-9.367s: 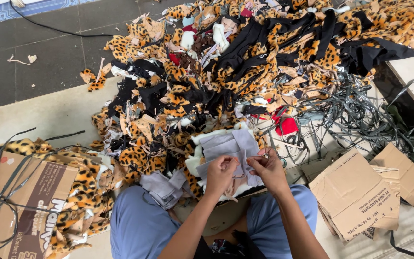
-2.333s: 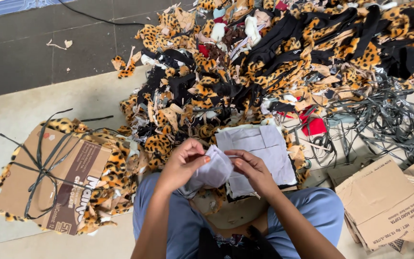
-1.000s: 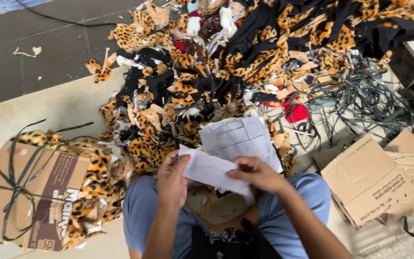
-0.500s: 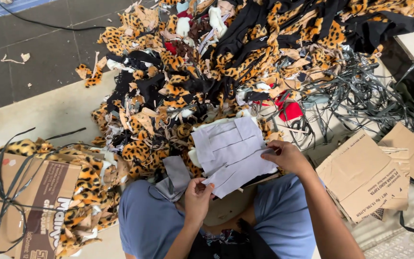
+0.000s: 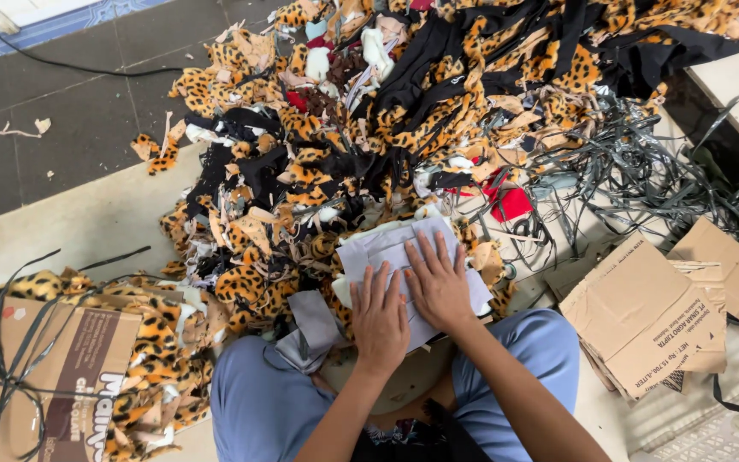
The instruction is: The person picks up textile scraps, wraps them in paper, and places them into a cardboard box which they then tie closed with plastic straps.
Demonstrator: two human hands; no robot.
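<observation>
A stack of pale grey fabric pieces [image 5: 387,248] lies on my lap in front of my knees. My left hand [image 5: 380,318] and my right hand [image 5: 440,284] both rest flat on top of it, palms down, fingers spread. Another grey piece [image 5: 314,318] droops off the stack's left side onto my blue trouser leg [image 5: 254,406]. Beyond the stack spreads a big heap of leopard-print and black fabric scraps [image 5: 369,128].
A brown cardboard box [image 5: 40,385] tied with black strap sits at the left, leopard scraps around it. Flattened cardboard [image 5: 647,312] lies at the right. Tangled grey straps [image 5: 643,180] lie at the right of the heap. A dark tiled floor [image 5: 62,111] is at the far left.
The grey piece that my hands held up has been laid on the stack. Both hands have come down flat on top of it.
</observation>
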